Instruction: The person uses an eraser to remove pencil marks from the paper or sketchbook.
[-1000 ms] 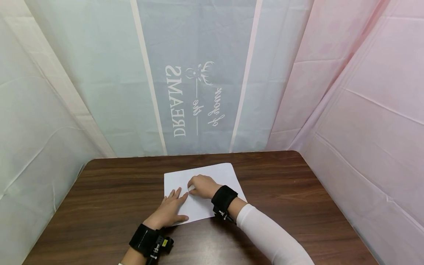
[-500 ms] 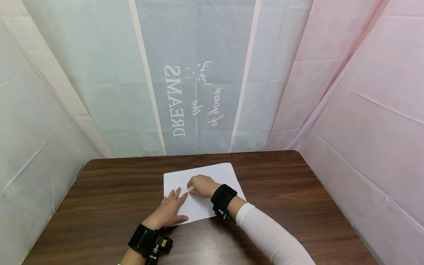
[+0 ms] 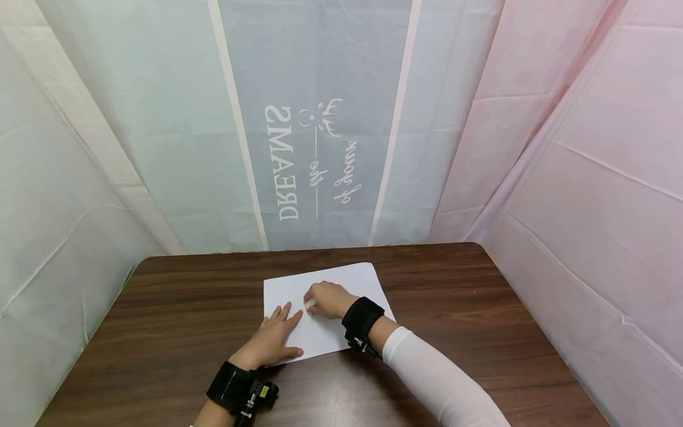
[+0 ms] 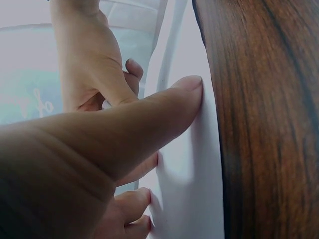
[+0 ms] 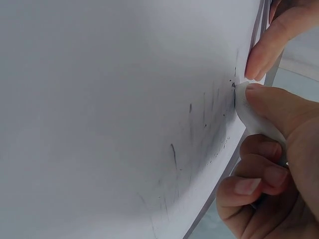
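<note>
A sheet of white paper lies slightly turned on the brown table. My left hand rests flat on its lower left part, fingers spread and thumb near the front edge. Over the middle of the sheet, my right hand pinches a white eraser between thumb and curled fingers. The eraser's tip meets the paper close to the left fingertips, as the right wrist view shows. Around that tip are faint grey pencil strokes and small dark crumbs. In the head view the fingers cover most of the eraser.
The dark wood-grain table stretches out on both sides of the sheet. Behind it hangs a pale curtain with printed lettering, and light cloths enclose the left and right sides. Each wrist wears a black strap with a small camera.
My right hand shifts back and forth by a very small amount with the eraser, now slightly further right than half a second ago. The left hand and the paper stay in place.
</note>
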{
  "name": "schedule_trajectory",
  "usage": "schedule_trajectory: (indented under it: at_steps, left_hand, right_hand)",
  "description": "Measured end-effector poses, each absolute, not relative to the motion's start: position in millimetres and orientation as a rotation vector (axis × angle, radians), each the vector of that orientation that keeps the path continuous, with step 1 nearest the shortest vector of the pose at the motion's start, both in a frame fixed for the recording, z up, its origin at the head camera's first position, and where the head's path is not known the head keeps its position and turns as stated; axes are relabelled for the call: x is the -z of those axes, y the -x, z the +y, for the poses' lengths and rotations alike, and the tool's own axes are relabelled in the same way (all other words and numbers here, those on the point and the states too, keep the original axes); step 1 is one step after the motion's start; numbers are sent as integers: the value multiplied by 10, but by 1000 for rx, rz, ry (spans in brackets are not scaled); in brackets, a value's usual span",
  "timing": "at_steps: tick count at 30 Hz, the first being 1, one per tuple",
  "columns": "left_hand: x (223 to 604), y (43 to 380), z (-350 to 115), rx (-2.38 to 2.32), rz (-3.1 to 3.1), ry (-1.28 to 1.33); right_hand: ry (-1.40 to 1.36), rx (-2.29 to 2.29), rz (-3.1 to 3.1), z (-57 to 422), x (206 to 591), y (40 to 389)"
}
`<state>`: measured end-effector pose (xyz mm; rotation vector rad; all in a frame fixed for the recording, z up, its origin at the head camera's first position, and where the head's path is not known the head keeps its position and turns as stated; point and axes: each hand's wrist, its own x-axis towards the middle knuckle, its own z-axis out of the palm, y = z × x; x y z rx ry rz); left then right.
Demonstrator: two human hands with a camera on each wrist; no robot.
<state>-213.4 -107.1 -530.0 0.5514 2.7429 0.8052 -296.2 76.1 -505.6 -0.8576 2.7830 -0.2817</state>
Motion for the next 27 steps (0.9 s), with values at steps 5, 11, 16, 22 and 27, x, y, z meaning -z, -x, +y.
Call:
schedule_trajectory:
  at_steps: [5, 11, 16, 22, 27]
  left_hand:
    - [5293, 2130, -1065, -792, 2739, -524]
    - [5311, 2140, -1069, -792, 2743, -529]
    - [5308, 2142, -1070, -794, 2744, -538]
    - [5300, 2139, -1073, -803, 2739, -540]
    - [5297, 2138, -1073, -803, 2737, -539]
  right_hand:
    - [862, 298, 2778, 775, 5041, 2948]
    - [883, 304, 2786, 800, 5017, 2942]
    - [879, 312, 2785, 813, 4994, 2933]
    - [880, 319, 2782, 835, 5012, 2944]
    - [867, 326, 2783, 864, 5037, 2963]
